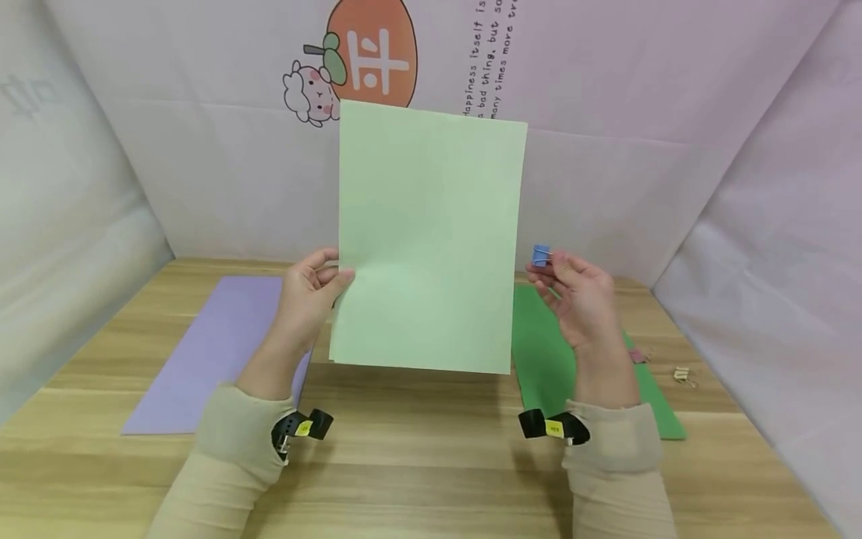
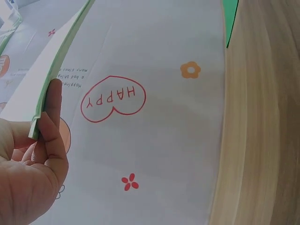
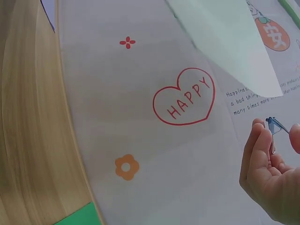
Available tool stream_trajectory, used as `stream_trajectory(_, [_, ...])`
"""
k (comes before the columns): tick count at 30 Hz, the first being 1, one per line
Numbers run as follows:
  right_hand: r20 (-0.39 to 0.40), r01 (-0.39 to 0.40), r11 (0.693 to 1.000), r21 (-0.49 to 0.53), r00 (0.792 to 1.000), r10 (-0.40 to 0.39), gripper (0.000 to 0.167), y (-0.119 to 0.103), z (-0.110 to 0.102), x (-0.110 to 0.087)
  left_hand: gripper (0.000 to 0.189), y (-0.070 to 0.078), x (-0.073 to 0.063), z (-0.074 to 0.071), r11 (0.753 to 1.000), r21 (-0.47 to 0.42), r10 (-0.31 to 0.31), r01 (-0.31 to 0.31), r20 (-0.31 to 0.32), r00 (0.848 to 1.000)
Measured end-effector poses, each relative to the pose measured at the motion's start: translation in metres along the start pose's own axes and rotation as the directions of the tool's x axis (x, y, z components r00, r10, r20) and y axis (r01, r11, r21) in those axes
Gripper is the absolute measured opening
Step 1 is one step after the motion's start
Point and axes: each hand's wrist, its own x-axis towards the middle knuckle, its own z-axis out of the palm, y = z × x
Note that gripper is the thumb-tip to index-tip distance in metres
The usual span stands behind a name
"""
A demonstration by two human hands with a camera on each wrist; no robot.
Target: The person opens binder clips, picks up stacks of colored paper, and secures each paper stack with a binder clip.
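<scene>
A stack of light green paper (image 1: pixel 431 239) stands upright above the table, its sheets nearly flush, with a slight offset at the lower left corner. My left hand (image 1: pixel 313 288) pinches its left edge between thumb and fingers; the left wrist view shows the paper's layered edge (image 2: pixel 58 58) in that grip. To the right of the paper, apart from it, my right hand (image 1: pixel 582 296) holds a blue binder clip (image 1: pixel 541 256) by its wire handles. In the right wrist view the clip (image 3: pixel 272 123) sits between thumb and fingertips.
A purple sheet (image 1: pixel 209 359) lies on the wooden table (image 1: pixel 404 464) at left, a dark green sheet (image 1: pixel 548 359) at right. Near the right forearm lie a pink clip (image 1: pixel 637 355) and a yellowish binder clip (image 1: pixel 682 374). Printed white cloth walls (image 1: pixel 592 90) enclose the table.
</scene>
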Motion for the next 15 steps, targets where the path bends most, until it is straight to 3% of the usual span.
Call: stream_trajectory(15, [-0.050, -0.021, 0.995, -0.096, 0.999, 0.016, 0.021, 0.0065, 0.0104, 0.0050, 0.046, -0.0040, 0.0000, 0.0043, 0.999, -0.011, 0.045, -0.045, -0.032, 0.998])
